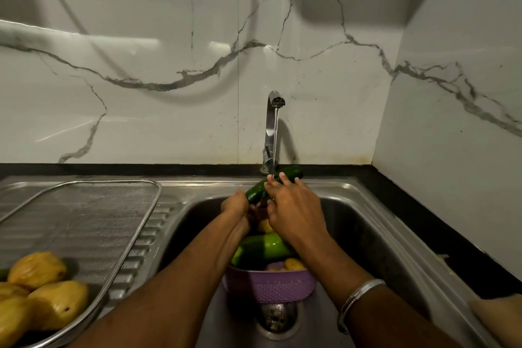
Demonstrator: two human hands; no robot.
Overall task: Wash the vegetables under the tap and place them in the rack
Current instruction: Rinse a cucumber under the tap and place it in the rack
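Sink [367, 206] | cucumber [291, 172] under tap [272, 121] | left hand [236, 203], right hand [293, 206] both gripping it

Dark green cucumber [291, 172], lilac basket [269, 285]

Rack [84, 206] far half open; yellow vegetables [42, 291] crowd near end.

One tap [271, 127]; one sink [375, 234]; one wire rack [93, 215] holding four yellow vegetables [36, 268]; one purple basket [271, 284]; two green cucumbers [278, 178], one held, one in the basket; two hands [293, 209]; one bracelet [358, 297].
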